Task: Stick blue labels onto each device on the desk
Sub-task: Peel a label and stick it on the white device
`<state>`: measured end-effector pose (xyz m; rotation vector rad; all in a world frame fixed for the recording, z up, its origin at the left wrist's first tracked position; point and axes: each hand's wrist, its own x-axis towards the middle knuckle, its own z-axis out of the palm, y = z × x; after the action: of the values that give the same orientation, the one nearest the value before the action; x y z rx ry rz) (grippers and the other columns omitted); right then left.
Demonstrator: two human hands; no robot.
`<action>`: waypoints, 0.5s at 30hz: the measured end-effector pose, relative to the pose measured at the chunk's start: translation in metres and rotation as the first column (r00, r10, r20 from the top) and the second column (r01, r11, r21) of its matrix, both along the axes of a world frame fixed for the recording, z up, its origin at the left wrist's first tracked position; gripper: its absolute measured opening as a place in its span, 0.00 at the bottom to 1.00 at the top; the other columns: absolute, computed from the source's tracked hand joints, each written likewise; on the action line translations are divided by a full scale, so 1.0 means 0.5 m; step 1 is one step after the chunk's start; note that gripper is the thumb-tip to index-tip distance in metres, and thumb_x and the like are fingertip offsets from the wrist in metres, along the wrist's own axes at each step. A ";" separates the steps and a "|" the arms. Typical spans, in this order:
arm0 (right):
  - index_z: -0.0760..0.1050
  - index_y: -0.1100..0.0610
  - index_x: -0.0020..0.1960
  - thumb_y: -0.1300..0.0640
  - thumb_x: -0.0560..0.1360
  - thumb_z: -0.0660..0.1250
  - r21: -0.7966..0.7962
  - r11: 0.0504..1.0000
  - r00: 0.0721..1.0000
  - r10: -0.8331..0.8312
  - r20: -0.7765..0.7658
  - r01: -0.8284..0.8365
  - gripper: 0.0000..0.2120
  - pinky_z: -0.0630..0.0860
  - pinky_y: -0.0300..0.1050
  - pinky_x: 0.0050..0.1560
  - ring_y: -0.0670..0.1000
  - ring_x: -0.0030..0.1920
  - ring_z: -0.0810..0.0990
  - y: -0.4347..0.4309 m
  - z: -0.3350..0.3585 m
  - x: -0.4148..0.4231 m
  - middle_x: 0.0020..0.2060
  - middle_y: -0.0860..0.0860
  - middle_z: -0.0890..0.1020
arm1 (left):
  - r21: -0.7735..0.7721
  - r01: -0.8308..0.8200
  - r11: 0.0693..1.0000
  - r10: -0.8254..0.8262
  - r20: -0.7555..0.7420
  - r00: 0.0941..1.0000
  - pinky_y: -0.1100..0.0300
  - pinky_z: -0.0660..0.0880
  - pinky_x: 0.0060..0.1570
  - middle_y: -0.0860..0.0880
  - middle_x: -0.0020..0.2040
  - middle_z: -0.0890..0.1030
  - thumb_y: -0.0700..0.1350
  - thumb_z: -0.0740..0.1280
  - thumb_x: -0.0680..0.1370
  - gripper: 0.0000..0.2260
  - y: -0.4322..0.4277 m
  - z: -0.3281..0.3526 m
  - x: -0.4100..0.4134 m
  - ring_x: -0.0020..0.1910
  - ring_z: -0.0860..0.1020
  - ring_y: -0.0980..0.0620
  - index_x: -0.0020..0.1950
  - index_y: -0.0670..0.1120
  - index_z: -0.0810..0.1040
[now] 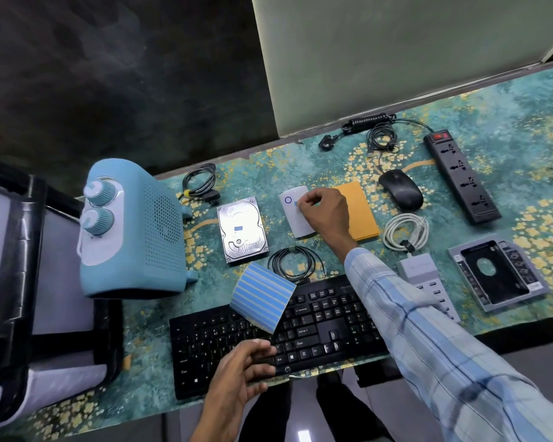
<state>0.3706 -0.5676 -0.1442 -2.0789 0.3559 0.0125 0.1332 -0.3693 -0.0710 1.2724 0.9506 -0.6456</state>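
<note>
My right hand [324,212] reaches over a small white device [292,218] with a blue ring, its pinched fingertips pressing a blue label [297,204] onto the top face. My left hand [237,373] hovers over the black keyboard [316,333] and holds up a curled sheet of blue labels [262,296] by its lower edge. A silver hard drive [242,229] left of the white device carries a blue label [238,228]. The black mouse [401,189], power strip [462,177], drive caddy [495,271] and grey USB hub [423,272] show no label.
A light blue heater [131,228] stands at the left of the patterned desk mat [524,122]. Coiled cables [296,262], a white cable [404,232], an orange envelope [361,212] and a black chair [20,266] at far left surround the work area.
</note>
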 end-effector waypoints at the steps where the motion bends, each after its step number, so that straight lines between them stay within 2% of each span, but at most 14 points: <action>1: 0.85 0.54 0.40 0.54 0.74 0.75 -0.018 1.000 1.000 -0.008 0.003 0.008 0.05 0.81 0.48 0.39 0.52 0.40 0.83 0.003 0.000 0.000 0.37 0.49 0.85 | -0.001 0.001 1.000 -0.001 0.005 1.000 0.61 0.74 0.31 0.41 0.52 0.87 0.45 0.65 0.81 0.11 0.000 -0.001 0.001 0.34 0.81 0.51 0.56 0.39 0.82; 4: 0.84 0.53 0.41 0.53 0.73 0.75 -0.070 0.997 0.999 -0.042 0.001 0.042 0.05 0.77 0.44 0.37 0.53 0.40 0.84 0.011 0.000 -0.001 0.39 0.49 0.86 | 0.001 0.006 1.000 -0.006 0.011 1.000 0.62 0.74 0.31 0.41 0.51 0.87 0.44 0.65 0.82 0.11 0.001 -0.004 0.001 0.35 0.81 0.51 0.56 0.39 0.82; 8: 0.84 0.53 0.41 0.51 0.73 0.76 -0.112 0.991 0.997 -0.078 -0.005 0.077 0.06 0.81 0.48 0.38 0.54 0.41 0.84 0.015 0.002 -0.002 0.39 0.49 0.86 | -0.003 0.008 1.000 -0.008 0.009 1.000 0.62 0.74 0.30 0.40 0.51 0.87 0.43 0.65 0.82 0.11 0.001 -0.006 0.001 0.35 0.81 0.50 0.56 0.39 0.82; 11: 0.82 0.54 0.43 0.51 0.74 0.76 -0.135 0.987 0.997 -0.083 0.006 0.083 0.07 0.79 0.47 0.38 0.56 0.42 0.84 0.017 0.000 -0.004 0.40 0.50 0.86 | -0.003 0.009 1.000 -0.009 0.004 1.000 0.62 0.74 0.30 0.40 0.51 0.87 0.43 0.65 0.82 0.10 0.002 -0.008 0.001 0.34 0.81 0.51 0.55 0.39 0.82; 15: 0.74 0.56 0.49 0.47 0.71 0.79 -0.157 0.983 0.995 -0.099 -0.002 0.098 0.19 0.74 0.48 0.36 0.57 0.40 0.80 0.012 -0.001 -0.004 0.42 0.52 0.83 | -0.002 0.011 1.000 -0.011 -0.007 1.000 0.62 0.73 0.29 0.40 0.49 0.87 0.42 0.66 0.81 0.10 -0.002 -0.010 0.002 0.33 0.81 0.51 0.55 0.38 0.82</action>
<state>0.3688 -0.5614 -0.1446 -2.2148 0.4789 -0.0670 0.1340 -0.3704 -0.0758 1.2754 0.9488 -0.6593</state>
